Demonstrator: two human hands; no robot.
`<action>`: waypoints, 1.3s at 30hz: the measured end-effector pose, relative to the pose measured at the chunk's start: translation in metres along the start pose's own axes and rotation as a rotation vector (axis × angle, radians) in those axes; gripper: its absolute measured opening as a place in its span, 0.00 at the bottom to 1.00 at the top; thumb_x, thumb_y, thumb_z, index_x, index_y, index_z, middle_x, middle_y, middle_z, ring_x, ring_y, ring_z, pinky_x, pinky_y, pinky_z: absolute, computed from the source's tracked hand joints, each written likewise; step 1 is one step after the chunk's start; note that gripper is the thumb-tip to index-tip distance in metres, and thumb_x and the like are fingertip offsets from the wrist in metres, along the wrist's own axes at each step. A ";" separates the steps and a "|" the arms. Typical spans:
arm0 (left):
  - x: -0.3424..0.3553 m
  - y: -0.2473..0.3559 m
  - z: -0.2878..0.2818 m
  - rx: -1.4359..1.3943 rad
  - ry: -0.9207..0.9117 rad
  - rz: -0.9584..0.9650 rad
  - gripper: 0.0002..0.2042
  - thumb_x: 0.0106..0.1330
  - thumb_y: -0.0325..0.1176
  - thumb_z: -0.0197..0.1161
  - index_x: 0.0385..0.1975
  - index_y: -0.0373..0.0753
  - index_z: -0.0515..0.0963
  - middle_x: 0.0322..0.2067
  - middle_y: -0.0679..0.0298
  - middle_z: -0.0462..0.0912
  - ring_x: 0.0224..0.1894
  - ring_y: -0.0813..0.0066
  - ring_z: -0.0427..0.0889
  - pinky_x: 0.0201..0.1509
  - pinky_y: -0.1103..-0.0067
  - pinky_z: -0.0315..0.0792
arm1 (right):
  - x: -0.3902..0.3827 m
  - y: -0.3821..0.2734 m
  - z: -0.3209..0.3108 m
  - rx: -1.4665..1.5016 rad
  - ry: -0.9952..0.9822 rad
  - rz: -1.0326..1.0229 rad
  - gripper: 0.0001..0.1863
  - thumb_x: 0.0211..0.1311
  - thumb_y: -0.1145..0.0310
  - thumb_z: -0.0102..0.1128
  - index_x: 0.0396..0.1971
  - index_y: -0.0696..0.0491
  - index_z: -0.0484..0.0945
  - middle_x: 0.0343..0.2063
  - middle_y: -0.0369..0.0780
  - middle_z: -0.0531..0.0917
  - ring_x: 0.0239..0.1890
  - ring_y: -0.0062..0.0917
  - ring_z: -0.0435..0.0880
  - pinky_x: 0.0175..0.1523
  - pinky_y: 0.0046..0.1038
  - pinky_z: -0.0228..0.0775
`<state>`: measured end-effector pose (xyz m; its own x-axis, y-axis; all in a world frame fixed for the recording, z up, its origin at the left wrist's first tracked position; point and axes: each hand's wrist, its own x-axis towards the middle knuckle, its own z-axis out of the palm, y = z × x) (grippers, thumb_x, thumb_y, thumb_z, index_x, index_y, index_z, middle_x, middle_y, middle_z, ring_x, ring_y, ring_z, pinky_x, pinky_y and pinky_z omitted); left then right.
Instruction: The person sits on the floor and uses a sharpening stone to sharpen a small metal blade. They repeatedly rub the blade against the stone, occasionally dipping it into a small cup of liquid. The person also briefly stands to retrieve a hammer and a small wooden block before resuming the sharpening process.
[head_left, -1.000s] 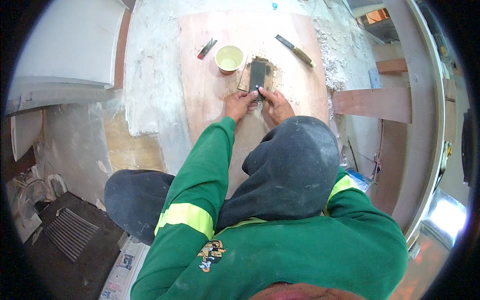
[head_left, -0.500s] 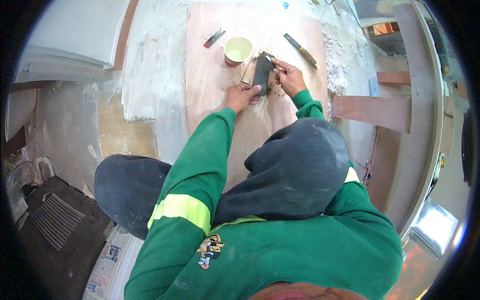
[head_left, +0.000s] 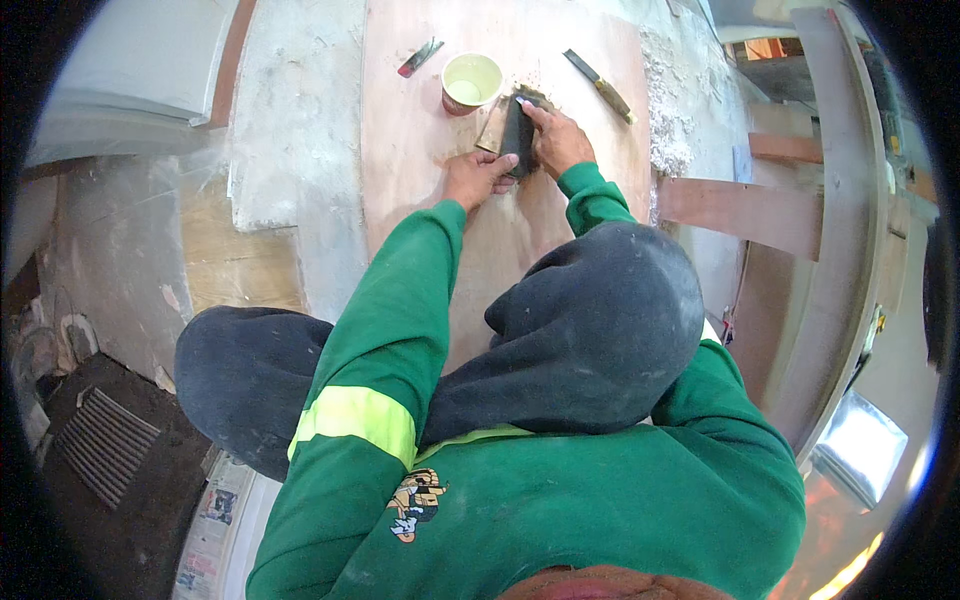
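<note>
Over a pale pinkish plywood sheet (head_left: pixel 400 180), a dark rectangular block (head_left: pixel 515 130), probably rigid and best gripped edgewise, is pinched near-end by the left hand (head_left: pixel 474 179); its far end is touched by the right hand (head_left: pixel 563 142), fingers curled, hold unclear.

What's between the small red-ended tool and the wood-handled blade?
In the head view, the cup, nearer the red-ended tool; right of it, just board up to the wood-handled blade.
</note>
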<state>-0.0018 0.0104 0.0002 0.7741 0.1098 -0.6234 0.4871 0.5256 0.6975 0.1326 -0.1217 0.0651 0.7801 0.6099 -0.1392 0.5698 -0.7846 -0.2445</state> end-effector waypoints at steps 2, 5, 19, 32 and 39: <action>-0.001 -0.001 0.000 -0.010 -0.003 0.009 0.21 0.68 0.41 0.76 0.47 0.27 0.82 0.41 0.57 0.89 0.37 0.69 0.91 0.42 0.77 0.86 | -0.003 -0.001 0.005 0.011 0.001 0.011 0.29 0.70 0.73 0.50 0.68 0.35 0.76 0.48 0.51 0.85 0.49 0.50 0.86 0.57 0.47 0.80; -0.003 -0.006 -0.012 0.011 0.012 0.011 0.20 0.67 0.41 0.76 0.46 0.28 0.82 0.40 0.58 0.89 0.37 0.70 0.90 0.42 0.76 0.86 | -0.021 -0.023 0.003 0.046 -0.075 0.050 0.28 0.71 0.73 0.50 0.69 0.35 0.75 0.48 0.51 0.84 0.51 0.49 0.86 0.58 0.46 0.79; 0.000 -0.008 0.000 0.026 0.052 0.047 0.21 0.68 0.43 0.76 0.43 0.27 0.84 0.37 0.58 0.89 0.35 0.72 0.90 0.38 0.78 0.86 | -0.080 -0.013 0.018 0.010 -0.135 0.069 0.29 0.68 0.73 0.54 0.69 0.36 0.73 0.42 0.53 0.86 0.45 0.47 0.89 0.52 0.49 0.82; 0.003 -0.003 -0.004 0.009 0.033 0.067 0.19 0.68 0.41 0.76 0.44 0.28 0.83 0.37 0.58 0.89 0.35 0.72 0.89 0.38 0.79 0.86 | -0.047 -0.012 0.014 0.085 -0.040 0.034 0.29 0.70 0.71 0.55 0.69 0.34 0.74 0.46 0.49 0.84 0.52 0.46 0.86 0.58 0.47 0.79; -0.004 -0.005 0.002 0.013 0.078 0.053 0.18 0.69 0.39 0.75 0.42 0.27 0.84 0.36 0.57 0.90 0.33 0.72 0.90 0.39 0.78 0.85 | -0.074 -0.020 0.019 -0.014 -0.197 0.134 0.28 0.74 0.70 0.53 0.70 0.28 0.74 0.47 0.50 0.84 0.53 0.47 0.86 0.59 0.46 0.80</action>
<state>-0.0062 0.0059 0.0001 0.7655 0.2024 -0.6107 0.4522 0.5060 0.7345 0.0591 -0.1491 0.0619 0.7844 0.5092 -0.3541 0.4692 -0.8606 -0.1981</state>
